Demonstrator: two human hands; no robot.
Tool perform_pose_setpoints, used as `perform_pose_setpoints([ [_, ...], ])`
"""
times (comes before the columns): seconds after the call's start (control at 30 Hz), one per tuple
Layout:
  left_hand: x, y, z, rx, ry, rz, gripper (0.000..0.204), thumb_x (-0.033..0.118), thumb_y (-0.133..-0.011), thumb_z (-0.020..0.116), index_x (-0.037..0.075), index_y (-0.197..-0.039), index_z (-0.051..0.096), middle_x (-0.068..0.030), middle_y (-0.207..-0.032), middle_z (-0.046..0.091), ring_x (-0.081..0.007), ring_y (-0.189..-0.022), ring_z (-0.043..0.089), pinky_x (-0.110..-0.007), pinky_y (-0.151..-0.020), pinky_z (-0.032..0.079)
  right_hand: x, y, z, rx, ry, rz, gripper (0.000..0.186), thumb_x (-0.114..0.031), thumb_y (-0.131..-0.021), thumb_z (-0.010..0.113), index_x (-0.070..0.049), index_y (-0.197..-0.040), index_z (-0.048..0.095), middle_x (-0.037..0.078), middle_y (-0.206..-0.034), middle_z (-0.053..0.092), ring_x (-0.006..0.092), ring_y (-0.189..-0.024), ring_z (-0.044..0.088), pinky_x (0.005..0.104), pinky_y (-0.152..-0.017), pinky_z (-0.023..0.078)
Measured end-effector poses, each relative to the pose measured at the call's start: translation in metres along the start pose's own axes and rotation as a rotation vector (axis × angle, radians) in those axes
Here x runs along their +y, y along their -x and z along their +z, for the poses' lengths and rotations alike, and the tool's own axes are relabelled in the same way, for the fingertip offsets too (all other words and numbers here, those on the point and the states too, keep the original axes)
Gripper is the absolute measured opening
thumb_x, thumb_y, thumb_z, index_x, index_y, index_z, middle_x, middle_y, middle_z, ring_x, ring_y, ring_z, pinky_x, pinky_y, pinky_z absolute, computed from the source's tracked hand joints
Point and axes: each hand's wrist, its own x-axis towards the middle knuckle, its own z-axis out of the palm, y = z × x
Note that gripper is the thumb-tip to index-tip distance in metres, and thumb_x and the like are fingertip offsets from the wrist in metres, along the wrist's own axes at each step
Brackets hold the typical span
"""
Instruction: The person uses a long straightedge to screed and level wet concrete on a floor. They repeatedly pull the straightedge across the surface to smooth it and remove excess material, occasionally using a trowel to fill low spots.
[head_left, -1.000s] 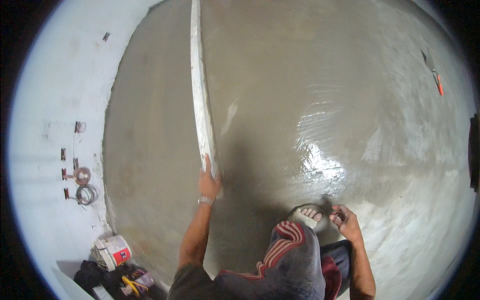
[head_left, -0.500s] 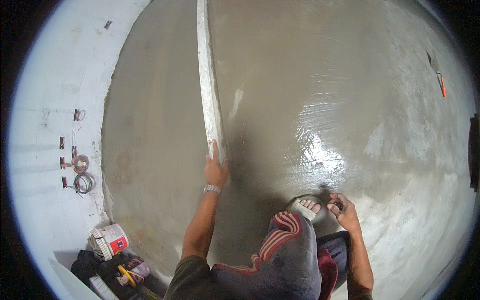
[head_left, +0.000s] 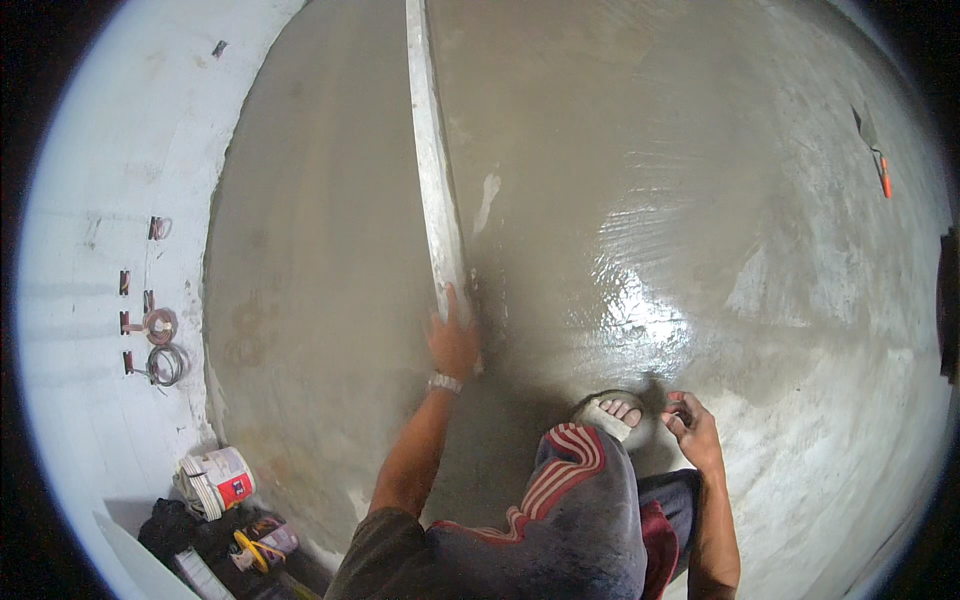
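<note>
A long pale screed straightedge (head_left: pixel 432 180) lies on the wet grey mortar floor (head_left: pixel 560 150), running from my side to the far edge of view. My left hand (head_left: pixel 453 340) is closed over its near end, the fingers pointing away from me along it. A watch with a metal band sits on that wrist. My right hand (head_left: pixel 691 425) hovers beside my sandalled foot (head_left: pixel 617 412), its fingers curled in toward the thumb. Whatever lies between those fingers, if anything, is too dark and small to make out.
A pointing trowel with an orange handle (head_left: pixel 884 175) lies far right. Coiled wires (head_left: pixel 165 365) stick out of the white wall (head_left: pixel 90 260) on the left. A white bucket (head_left: pixel 222 480) and dark bags (head_left: pixel 170 530) stand at lower left. The floor shines wet near my foot.
My left hand and the near end of the straightedge have shifted to the right, the far end only slightly. My right hand has barely moved, its fingers curled a little differently.
</note>
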Motion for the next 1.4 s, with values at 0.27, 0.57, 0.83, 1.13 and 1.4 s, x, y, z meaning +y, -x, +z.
perform_pose_setpoints([
  [0.27,0.024,-0.007,0.001,-0.012,-0.037,0.0,0.087,0.029,-0.082,0.063,0.028,-0.15,0.008,-0.0338,-0.12,0.05,-0.0477,-0.092,0.061,-0.05,-0.071,0.054,-0.006,-0.002,0.004,0.002,-0.025,-0.014,0.036,-0.005,-0.084,0.066,0.001,-0.117,0.055,0.009,-0.089,0.065,0.0131,-0.079,0.061,0.0251,-0.071,0.048],
  [0.57,0.031,-0.007,0.008,-0.02,0.074,0.011,0.088,0.027,-0.082,0.063,0.03,-0.15,0.007,-0.036,-0.118,0.048,-0.048,-0.091,0.06,-0.049,-0.073,0.053,-0.007,0.002,-0.001,-0.015,0.024,0.014,0.037,-0.009,-0.084,0.067,0.001,-0.117,0.055,0.01,-0.089,0.064,0.0162,-0.082,0.062,0.0286,-0.073,0.049],
  [0.83,0.05,-0.002,0.017,0.032,-0.017,0.056,0.087,0.027,-0.084,0.062,0.027,-0.151,0.007,-0.0316,-0.109,0.052,-0.0455,-0.085,0.061,-0.049,-0.071,0.053,0.004,0.003,-0.003,0.026,-0.032,-0.004,0.037,-0.01,-0.083,0.068,0.001,-0.117,0.055,0.01,-0.088,0.065,0.0167,-0.08,0.063,0.0291,-0.071,0.05],
  [1.13,0.073,-0.025,0.024,0.045,0.026,0.046,0.087,0.024,-0.082,0.062,0.024,-0.151,0.008,-0.0323,-0.114,0.05,-0.046,-0.084,0.061,-0.05,-0.07,0.053,0.003,0.006,-0.006,0.06,-0.056,0.014,0.037,-0.009,-0.082,0.068,0.0,-0.116,0.056,0.009,-0.089,0.065,0.0161,-0.08,0.063,0.0288,-0.071,0.049],
  [1.4,0.095,-0.017,0.013,-0.036,0.035,0.045,0.088,0.022,-0.081,0.062,0.023,-0.151,0.009,-0.0345,-0.118,0.049,-0.0464,-0.088,0.061,-0.049,-0.07,0.053,0.006,0.008,-0.01,0.076,-0.031,0.024,0.038,-0.009,-0.082,0.068,-0.001,-0.117,0.056,0.009,-0.089,0.065,0.0158,-0.081,0.063,0.0289,-0.07,0.049],
])
